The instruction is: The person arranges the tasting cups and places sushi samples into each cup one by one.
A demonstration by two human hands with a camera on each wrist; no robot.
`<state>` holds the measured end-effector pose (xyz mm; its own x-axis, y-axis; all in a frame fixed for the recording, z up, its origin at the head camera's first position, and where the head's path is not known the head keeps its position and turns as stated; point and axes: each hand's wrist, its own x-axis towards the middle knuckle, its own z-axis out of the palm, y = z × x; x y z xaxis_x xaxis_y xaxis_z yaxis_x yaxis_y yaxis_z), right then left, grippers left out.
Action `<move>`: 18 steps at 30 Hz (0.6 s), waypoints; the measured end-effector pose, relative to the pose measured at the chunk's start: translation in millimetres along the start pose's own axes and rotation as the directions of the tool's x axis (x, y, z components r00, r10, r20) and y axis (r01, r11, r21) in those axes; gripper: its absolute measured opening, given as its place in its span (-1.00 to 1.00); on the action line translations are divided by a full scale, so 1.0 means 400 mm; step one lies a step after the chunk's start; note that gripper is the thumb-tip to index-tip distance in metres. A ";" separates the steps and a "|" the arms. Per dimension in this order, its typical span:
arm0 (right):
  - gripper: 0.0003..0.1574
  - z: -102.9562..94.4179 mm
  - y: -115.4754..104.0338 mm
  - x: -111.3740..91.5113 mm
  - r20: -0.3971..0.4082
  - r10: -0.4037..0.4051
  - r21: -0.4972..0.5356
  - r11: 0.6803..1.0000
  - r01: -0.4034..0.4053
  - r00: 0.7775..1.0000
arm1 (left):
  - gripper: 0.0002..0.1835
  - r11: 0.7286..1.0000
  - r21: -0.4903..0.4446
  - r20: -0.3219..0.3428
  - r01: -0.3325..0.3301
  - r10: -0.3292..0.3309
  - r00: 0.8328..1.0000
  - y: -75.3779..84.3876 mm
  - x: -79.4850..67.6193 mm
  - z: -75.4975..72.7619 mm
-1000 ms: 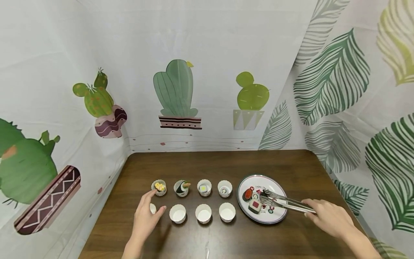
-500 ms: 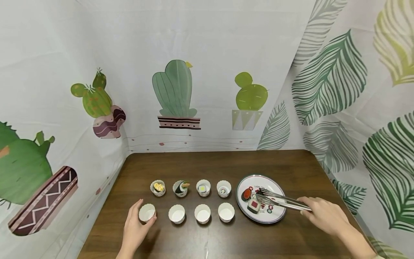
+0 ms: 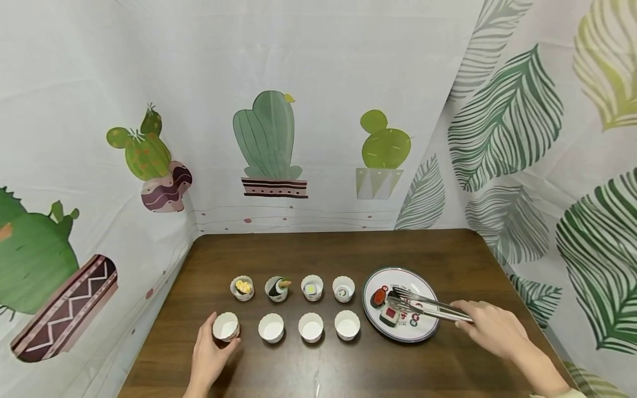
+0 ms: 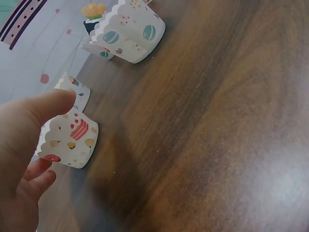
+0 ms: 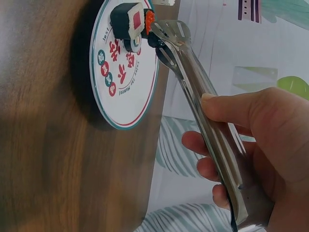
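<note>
My left hand [image 3: 209,351] holds the front-left paper baking cup [image 3: 226,326], thumb on one side and fingers on the other. In the left wrist view this baking cup [image 4: 72,140] shows a printed cake slice. My right hand [image 3: 495,329] grips metal tongs [image 3: 443,312], thumb above and fingers beneath. Their tips reach over the round plate [image 3: 420,331], at a dark sushi piece [image 5: 153,39] they partly hide. Beside them lie a roe-topped sushi [image 3: 379,297] and a square sushi roll [image 3: 390,315] with a red centre. A small roll [image 5: 133,44] is partly covered.
Behind stands a row of baking cups holding toy-like sushi: yellow-topped [image 3: 243,287], a hand roll [image 3: 277,288], a square piece [image 3: 312,288] and a small round roll [image 3: 343,290]. Bare baking cups [image 3: 271,328] [image 3: 311,328] [image 3: 347,325] line the front. Printed cloth [image 3: 328,110] surrounds the brown table [image 3: 278,370].
My left hand has drawn back from the yellow-topped sushi's cup to the front-left cup and closed around it. The tongs have shifted slightly left over the plate.
</note>
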<state>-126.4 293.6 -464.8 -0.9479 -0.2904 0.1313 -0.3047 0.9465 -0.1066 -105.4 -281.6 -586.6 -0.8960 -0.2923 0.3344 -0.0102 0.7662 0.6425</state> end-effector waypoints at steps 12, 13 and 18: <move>-0.57 0.000 -0.026 0.025 -0.017 -0.036 0.007 0.999 0.037 0.999 | -0.07 0.999 0.014 -0.010 0.048 -0.048 0.999 -0.016 0.009 0.010; -0.56 -0.001 -0.029 0.027 -0.019 -0.039 0.009 0.999 0.039 0.999 | -0.07 0.998 0.017 -0.006 0.053 -0.053 0.999 -0.018 0.010 0.011; -0.56 -0.004 -0.043 0.041 -0.027 -0.057 0.015 0.998 0.058 0.998 | -0.10 0.997 0.024 0.002 0.071 -0.071 0.997 -0.022 0.009 0.017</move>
<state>-136.5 272.9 -459.4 -0.9259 -0.3403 0.1641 -0.3605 0.9258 -0.1139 -111.7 -285.4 -595.8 -0.8940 -0.3445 0.2866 -0.0842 0.7572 0.6477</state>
